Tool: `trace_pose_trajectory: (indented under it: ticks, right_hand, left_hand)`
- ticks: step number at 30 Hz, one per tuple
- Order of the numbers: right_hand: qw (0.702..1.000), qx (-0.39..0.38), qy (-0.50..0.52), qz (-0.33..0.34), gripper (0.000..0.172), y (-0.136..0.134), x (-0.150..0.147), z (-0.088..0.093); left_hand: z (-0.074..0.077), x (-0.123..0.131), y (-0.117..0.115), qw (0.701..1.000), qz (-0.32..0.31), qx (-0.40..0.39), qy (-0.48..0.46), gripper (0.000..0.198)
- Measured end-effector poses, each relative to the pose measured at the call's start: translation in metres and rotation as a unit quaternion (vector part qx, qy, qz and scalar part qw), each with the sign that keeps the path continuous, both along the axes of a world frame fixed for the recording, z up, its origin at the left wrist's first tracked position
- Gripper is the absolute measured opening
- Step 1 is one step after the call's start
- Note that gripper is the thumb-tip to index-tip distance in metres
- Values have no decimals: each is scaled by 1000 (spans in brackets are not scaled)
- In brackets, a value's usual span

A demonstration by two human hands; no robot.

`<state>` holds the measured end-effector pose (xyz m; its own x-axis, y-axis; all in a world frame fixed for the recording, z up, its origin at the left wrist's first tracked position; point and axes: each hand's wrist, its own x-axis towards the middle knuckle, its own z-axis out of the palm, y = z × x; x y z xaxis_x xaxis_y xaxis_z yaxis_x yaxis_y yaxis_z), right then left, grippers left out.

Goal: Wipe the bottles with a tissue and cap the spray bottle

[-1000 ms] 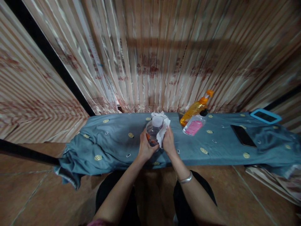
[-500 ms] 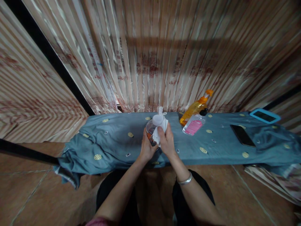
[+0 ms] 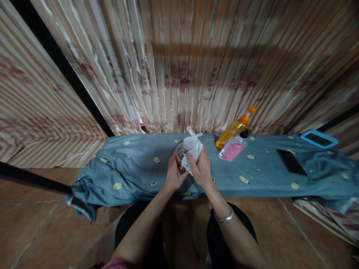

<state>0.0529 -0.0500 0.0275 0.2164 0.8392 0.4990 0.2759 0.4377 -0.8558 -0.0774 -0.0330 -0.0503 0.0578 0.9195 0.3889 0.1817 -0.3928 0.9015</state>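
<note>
A clear bottle (image 3: 180,152) with a white cap (image 3: 190,143) is upright between both hands, over the middle of the cloth-covered bench. My left hand (image 3: 174,175) is wrapped round its left and lower side. In my right hand (image 3: 202,169) is a white cloth (image 3: 194,153), pressed against the bottle's right side with the thumb on top. Part of the cloth sticks up behind the cap. The hands and the cloth hide the bottle's lower part.
Right of my hands stand an orange pump bottle (image 3: 231,130) and a clear bottle with a pink label (image 3: 233,150). Farther right lie a dark phone (image 3: 291,162) and a blue-framed device (image 3: 319,138). A striped curtain (image 3: 179,48) hangs behind the blue-green covered bench (image 3: 140,168).
My right hand and the white cloth have shifted slightly up and right around the bottle. More of the cloth shows behind the cap. The whole view has moved a little.
</note>
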Motion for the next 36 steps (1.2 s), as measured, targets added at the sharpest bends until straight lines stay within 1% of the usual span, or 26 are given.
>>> trace_pose_trajectory:
  ticks: [3, 8, 10, 12, 15, 18, 21, 23, 26, 29, 31, 33, 36]
  right_hand:
    - [1000, 11, -5, -8, 49, 1, -1, 1]
    - [999, -26, 37, -25, 44, 18, 6, -15]
    - [997, -41, 51, -32, 44, 24, 8, -21]
    - [997, -48, 54, -38, 43, 25, 8, -24]
    - [998, -35, 28, -37, 44, 17, 5, -20]
    - [999, 1, -15, -32, 53, 6, 0, -11]
    - [998, 24, -36, -42, 60, 2, -2, -5]
    - [998, 18, -30, -44, 55, 5, 0, -7]
    - [999, -12, -1, -47, 45, 16, 7, -15]
    - [997, -38, 35, -50, 44, 28, 11, -25]
    - [996, -50, 48, -46, 44, 32, 12, -30]
    - [996, -56, 48, -43, 44, 31, 10, -29]
    - [998, -36, 22, -39, 45, 20, 4, -18]
  left_hand:
    - [-2, 1, 3, 1000, 19, 13, 2, 105]
    - [0, 3, 5, 999, 46, 4, 22, 107]
    - [3, 3, 4, 999, 41, -15, 14, 109]
    - [6, 4, 3, 999, 25, -41, 3, 110]
    - [9, 6, 2, 998, 6, -62, -13, 110]
    - [8, 8, 3, 998, -5, -59, -36, 111]
    - [6, 11, 4, 997, -7, -61, -51, 110]
    - [6, 12, 4, 997, -1, -54, -47, 108]
    - [7, 13, 3, 998, 8, -39, -39, 105]
    - [11, 13, 3, 998, 9, -40, -40, 107]
    - [13, 13, 3, 998, 9, -43, -39, 109]
    - [13, 12, 4, 998, 12, -42, -36, 109]
    - [9, 13, 7, 998, 23, -35, -39, 109]
